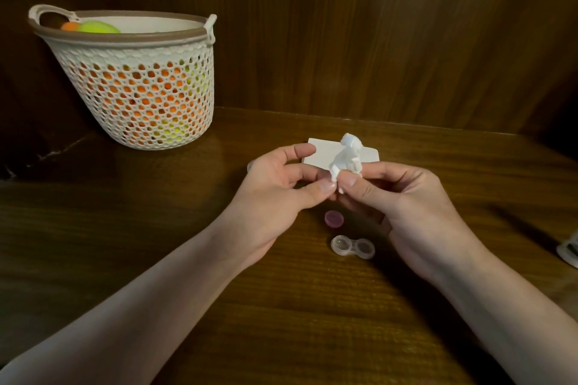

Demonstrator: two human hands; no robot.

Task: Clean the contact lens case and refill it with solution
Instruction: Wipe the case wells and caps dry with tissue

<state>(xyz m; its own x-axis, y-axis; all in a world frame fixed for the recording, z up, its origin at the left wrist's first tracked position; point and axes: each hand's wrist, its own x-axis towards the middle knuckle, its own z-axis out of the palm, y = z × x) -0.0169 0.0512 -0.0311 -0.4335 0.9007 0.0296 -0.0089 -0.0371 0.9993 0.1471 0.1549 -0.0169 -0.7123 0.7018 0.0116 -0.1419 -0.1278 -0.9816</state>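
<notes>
Our fingertips (328, 187) meet over the middle of the bench (281, 306), and between them we pinch a twisted wad of white tissue (345, 159) that stands up above the thumbs. Our right hand (403, 203) curls its thumb and fingers round the lower end of the tissue; our left hand (275, 194) closes its thumb and a fingertip on that same end, with its upper fingers spread loose. Whether something small sits inside the tissue we cannot tell. The clear contact lens case (352, 247) lies flat on the bench just below our hands, nearer the front edge, both wells open and facing up. A purple cap (334, 218) lies just beside it, toward the back, apart from the case. Behind our hands a white folded tissue sheet (325, 153) rests flat. In the back left corner stands a white mesh basket (140, 97) holding orange and yellow-green balls (97, 27). A pale object (569, 250) shows at the right edge, cut off.
</notes>
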